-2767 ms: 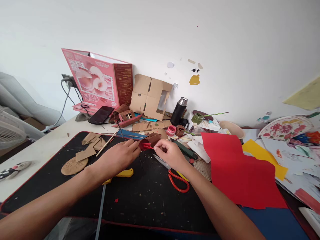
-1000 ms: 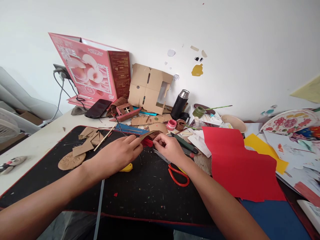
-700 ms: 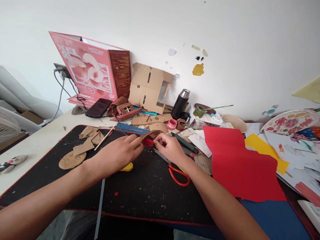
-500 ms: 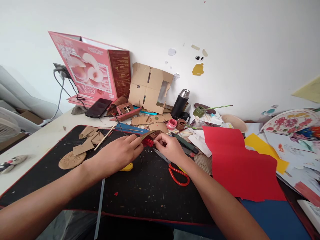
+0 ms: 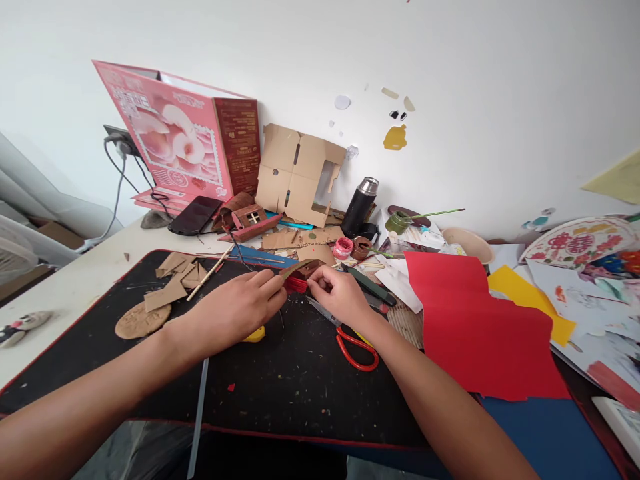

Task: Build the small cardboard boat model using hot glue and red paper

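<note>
My left hand (image 5: pixel 245 303) is closed around the left end of a small brown curved cardboard piece (image 5: pixel 294 268), held above the black mat. Beneath that piece, a bright red part (image 5: pixel 296 285) shows between the two hands; its exact shape is partly hidden. Thumb and forefinger of my right hand (image 5: pixel 337 293) are pinched together at the right end of the same piece. Scissors with red handles (image 5: pixel 342 347) lie just under my right wrist, blades pointing toward the work. A yellow tool end (image 5: pixel 255 335) sticks out below my left hand.
Cardboard scraps (image 5: pixel 167 293) and a round tan disc (image 5: pixel 143 321) lie on the left of the mat (image 5: pixel 280 400). Behind the hands stand a small brown model boat (image 5: pixel 253 225), paint jars (image 5: pixel 343 248) and a black thermos (image 5: pixel 359 207). Red paper (image 5: pixel 480 333) covers the right side.
Both hands keep the same grip and place on the cardboard piece. The whole view has shifted very slightly; nothing else has visibly moved.
</note>
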Available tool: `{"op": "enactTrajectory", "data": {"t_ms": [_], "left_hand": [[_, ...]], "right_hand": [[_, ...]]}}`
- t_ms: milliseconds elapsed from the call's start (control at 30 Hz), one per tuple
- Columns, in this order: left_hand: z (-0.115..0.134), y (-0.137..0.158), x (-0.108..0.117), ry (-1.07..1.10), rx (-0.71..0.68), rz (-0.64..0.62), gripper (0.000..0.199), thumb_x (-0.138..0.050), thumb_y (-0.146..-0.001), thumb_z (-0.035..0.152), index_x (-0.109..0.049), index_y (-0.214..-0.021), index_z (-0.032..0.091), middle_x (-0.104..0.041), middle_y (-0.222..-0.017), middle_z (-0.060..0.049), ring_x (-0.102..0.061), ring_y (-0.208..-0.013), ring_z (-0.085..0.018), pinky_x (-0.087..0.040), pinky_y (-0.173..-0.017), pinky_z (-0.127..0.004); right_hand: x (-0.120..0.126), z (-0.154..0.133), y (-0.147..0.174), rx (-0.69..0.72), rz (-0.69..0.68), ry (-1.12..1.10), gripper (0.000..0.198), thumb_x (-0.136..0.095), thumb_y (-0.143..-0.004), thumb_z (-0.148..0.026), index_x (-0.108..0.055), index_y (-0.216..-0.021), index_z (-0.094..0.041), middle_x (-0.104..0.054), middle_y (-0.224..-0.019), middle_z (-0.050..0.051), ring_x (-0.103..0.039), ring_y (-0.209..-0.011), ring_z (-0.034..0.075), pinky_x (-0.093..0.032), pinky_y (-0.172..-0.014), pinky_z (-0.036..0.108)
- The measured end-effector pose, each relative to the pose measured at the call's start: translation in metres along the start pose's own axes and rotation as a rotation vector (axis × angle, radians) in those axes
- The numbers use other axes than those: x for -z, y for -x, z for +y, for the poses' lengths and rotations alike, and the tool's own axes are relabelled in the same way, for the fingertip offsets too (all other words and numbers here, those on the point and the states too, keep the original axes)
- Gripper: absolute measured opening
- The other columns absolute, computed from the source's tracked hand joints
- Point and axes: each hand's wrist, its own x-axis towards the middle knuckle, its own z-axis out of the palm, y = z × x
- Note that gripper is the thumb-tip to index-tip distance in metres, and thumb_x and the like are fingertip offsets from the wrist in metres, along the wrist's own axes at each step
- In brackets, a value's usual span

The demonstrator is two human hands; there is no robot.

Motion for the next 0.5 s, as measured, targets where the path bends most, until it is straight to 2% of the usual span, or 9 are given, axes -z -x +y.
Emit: {"op": "enactTrajectory", "data": {"t_ms": [133, 500], "left_hand": [[0.0006, -0.0007, 0.0018, -0.034, -0.009, -0.017, 0.017, -0.07, -0.099, 0.009, -0.073, -0.115, 0.012, -0.072, -0.121, -0.015, -0.061, -0.096, -0.027, -0.051, -0.084, -0.04], [0.0012, -0.0017, 0.0046, 0.041, 0.002, -0.042, 0.02, -0.064, -0.102, 0.01, -0.072, -0.12, 0.015, -0.07, -0.122, -0.014, -0.061, -0.098, -0.027, -0.052, -0.084, -0.039]], "right_hand": [[0.0009, -0.0016, -0.0003, 0.005, 0.011, 0.016, 0.017, -0.065, -0.099, -0.032, -0.064, -0.084, -0.024, -0.056, -0.061, -0.006, -0.05, -0.058, 0.015, -0.034, -0.061, 0.028], [0.0017, -0.0011, 0.0007, 0.016, 0.021, 0.068, 0.015, -0.066, -0.099, -0.03, -0.064, -0.085, -0.024, -0.058, -0.063, -0.005, -0.051, -0.058, 0.015, -0.034, -0.061, 0.028]]}}
